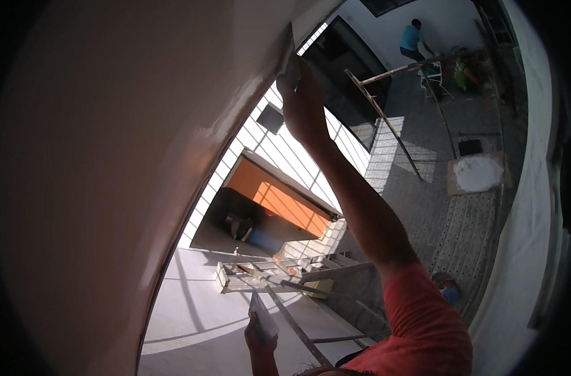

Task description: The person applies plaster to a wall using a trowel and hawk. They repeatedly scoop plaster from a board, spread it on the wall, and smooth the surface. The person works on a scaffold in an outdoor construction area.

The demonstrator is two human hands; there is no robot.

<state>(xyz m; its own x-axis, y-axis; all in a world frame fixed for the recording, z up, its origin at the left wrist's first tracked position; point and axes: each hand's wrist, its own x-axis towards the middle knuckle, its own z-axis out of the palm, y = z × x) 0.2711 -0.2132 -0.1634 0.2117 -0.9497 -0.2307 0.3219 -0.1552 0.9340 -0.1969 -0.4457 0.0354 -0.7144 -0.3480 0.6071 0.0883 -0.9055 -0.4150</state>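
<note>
My right hand (304, 100) is raised high, gripping a flat metal trowel (288, 62) held against the edge of a pinkish plastered surface (110, 156) that fills the left side of the view; a wet-looking streak runs along that edge. My right arm in a red sleeve reaches up from the lower right. My left hand (258, 335) is lower, near the bottom centre, closed on a flat grey plate (262, 313), apart from the surface.
Below are a metal scaffold frame (389, 125), a ladder (326, 263), white powder on a board (476, 172), a perforated plank (461, 232) and an orange panel (279, 200). A person in blue (411, 41) and one in green (464, 72) are at the upper right.
</note>
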